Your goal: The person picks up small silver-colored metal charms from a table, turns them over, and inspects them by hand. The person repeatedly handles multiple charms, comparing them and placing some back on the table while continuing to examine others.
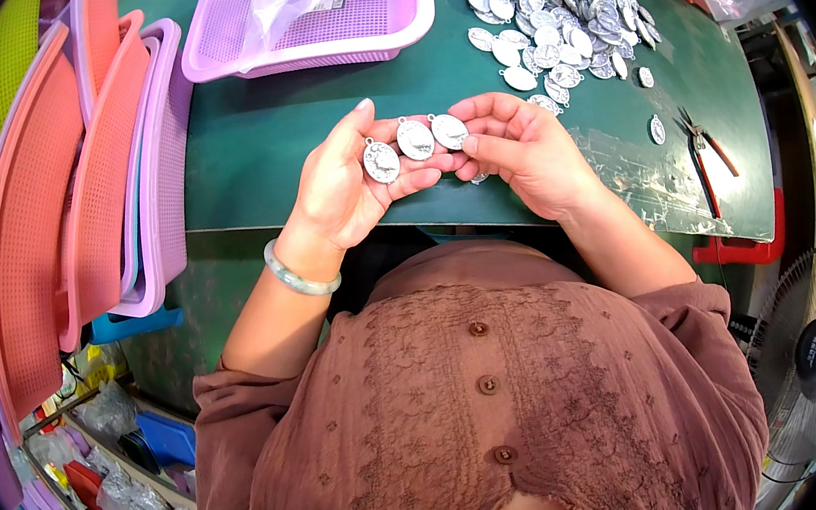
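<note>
Three oval silver medals, each with a small loop at its top, are spread in a row between my hands above the green table's near edge. My left hand [339, 182] is palm up with its thumb raised, and the left medal [381, 161] and the middle medal [415, 140] lie on its fingers. My right hand [544, 164] pinches the right medal [449, 131] between thumb and fingers. Just under the right hand, part of another silver piece [479, 178] shows on the table. A heap of similar medals [567, 15] lies at the back right.
A lilac plastic basket [306, 62] holding a clear bag stands at the back. Stacked coloured baskets [107, 178] rise at the left. Red-handled pliers [700, 161] lie at the right beside a single medal [657, 130]. A fan [811, 360] stands at the lower right.
</note>
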Demonstrator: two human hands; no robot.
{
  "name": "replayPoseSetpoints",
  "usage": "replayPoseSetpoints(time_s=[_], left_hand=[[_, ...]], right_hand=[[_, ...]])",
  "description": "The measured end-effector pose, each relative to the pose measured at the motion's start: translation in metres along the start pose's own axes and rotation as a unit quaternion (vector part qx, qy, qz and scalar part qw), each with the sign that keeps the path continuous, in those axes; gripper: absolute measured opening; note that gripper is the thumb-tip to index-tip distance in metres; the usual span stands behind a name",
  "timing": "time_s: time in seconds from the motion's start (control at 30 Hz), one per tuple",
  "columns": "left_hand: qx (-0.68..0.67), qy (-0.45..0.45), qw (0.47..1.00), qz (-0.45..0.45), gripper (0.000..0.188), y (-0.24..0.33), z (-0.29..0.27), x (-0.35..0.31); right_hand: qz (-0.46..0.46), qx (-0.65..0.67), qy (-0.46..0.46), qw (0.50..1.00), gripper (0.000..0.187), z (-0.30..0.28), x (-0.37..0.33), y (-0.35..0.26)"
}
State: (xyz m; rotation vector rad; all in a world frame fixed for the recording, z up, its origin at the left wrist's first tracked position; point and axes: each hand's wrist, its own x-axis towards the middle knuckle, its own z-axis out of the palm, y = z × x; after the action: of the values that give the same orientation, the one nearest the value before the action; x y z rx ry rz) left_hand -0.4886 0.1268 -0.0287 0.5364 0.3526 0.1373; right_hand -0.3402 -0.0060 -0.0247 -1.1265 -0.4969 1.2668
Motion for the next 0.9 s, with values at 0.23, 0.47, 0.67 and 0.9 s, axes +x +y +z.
replayPoseSetpoints(time_s=[0.23,0.47,0.67,0.9], left_hand=[[-0.008,-0.018,1.0,-0.019,0.061,0.001,-0.006,0.002],[-0.024,-0.026,0.999,-0.027,0.063,0.001,-0.007,0.003],[0.138,0.058,0.989,0.02,0.033,0.005,0.009,0.002],[0.242,0.119,0.962,0.038,0.016,0.012,0.014,0.007]], right_hand=[[0.0,-0.01,-0.001,1.0,0.024,0.0,-0.001,0.0],[-0.003,-0.01,-0.001,1.0,0.027,-0.001,0.0,0.001],[-0.028,-0.079,-0.003,0.997,0.031,0.004,0.007,-0.008],[-0.043,-0.182,-0.035,0.982,0.029,0.002,0.012,-0.026]])
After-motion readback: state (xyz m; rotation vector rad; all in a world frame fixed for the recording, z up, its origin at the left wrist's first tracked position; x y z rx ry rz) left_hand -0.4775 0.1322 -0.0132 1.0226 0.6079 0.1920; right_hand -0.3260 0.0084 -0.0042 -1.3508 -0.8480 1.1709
